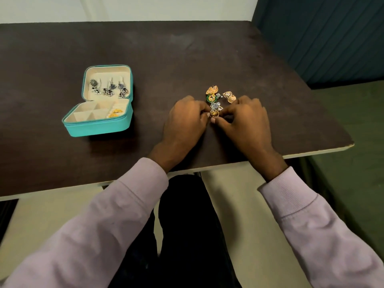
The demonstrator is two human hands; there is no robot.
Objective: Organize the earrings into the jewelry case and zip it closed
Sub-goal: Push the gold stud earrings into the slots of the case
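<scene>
Both hands are down at the loose earring pile [220, 98] on the dark tabletop [187, 59], right of centre. Left hand [187, 119] and right hand [247, 119] meet fingertip to fingertip over one small gold earring [214, 114] at the near edge of the pile, fingers curled in and pinching it from both sides. Looks like two hands are needed because the pieces are tangled: a silver/clear piece sits touching the gold one just behind it, so my guess is it's being teased free, or a back is being handled; too small to tell which. The rest of the pile (gold filigree pieces, one green-rimmed one) lies just beyond the fingertips, untouched. The teal jewelry case [99, 125] sits open well to the left, lid propped back and flat enough to show its cream lining. Dark silver earrings [110, 90] hang in a row on the lid panel, which keeps drop styles from knotting. The base has divided compartments; one on the right side holds gold earrings [115, 113], and the others I can see look unfilled. Zipper not engaged, case fully open. Judgement: partway through, several pieces still to move, then zip. Main risk is dragging neighbouring pieces along when the pinched one lifts. The carry to the case is long, so a firm grip matters.
</scene>
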